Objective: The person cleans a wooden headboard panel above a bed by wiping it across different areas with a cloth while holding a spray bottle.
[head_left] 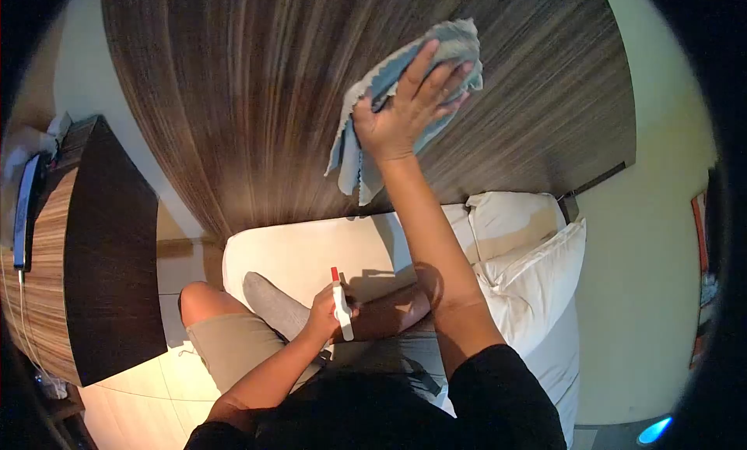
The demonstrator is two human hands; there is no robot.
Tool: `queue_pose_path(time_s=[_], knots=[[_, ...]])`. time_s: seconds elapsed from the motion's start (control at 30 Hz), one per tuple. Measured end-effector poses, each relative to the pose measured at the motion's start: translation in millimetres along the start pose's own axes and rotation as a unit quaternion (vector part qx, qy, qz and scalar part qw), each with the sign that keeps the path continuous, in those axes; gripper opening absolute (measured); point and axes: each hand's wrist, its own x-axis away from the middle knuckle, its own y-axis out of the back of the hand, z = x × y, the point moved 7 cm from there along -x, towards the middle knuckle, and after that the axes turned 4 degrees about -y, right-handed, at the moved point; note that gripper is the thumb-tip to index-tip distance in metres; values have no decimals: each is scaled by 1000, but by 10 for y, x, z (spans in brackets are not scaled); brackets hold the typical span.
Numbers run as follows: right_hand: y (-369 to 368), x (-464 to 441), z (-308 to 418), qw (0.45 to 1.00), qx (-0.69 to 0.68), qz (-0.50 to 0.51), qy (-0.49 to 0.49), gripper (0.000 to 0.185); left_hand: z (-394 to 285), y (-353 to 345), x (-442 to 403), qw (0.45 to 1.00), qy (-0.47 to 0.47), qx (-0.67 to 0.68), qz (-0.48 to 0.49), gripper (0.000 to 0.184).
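My right hand (401, 119) presses a blue-grey cloth (350, 166) with zigzag edges against the dark wood-grain headboard (249, 100). Its fingers are spread over the bunched upper part, and the lower corners hang loose. Down by my lap, my left hand (320, 314) is closed around a spray bottle, whose white trigger head (341, 310) and red nozzle tip point toward the headboard. The bottle's body is hidden from view. Below the headboard lies the white mattress (303, 251), where I sit with one leg folded.
White pillows (537, 271) lean at the right of the bed. To the left stands a wood-grain bedside cabinet (109, 240) with a phone (27, 205) and a cable on it. A pale green wall (630, 294) borders the right side.
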Motion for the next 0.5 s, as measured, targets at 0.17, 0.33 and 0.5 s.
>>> queue_pose_path(time_s=[0.17, 0.33, 0.5], knots=[[-128, -117, 757, 997, 21, 30, 72, 93, -605, -180, 10, 930, -205, -297, 64, 26], [-351, -69, 1555, 982, -81, 115, 123, 84, -327, -109, 35, 999, 35, -28, 15, 26], [-505, 271, 2204, 953, -111, 89, 269, 81, 64, 50, 1, 998, 29, -4, 60, 19]])
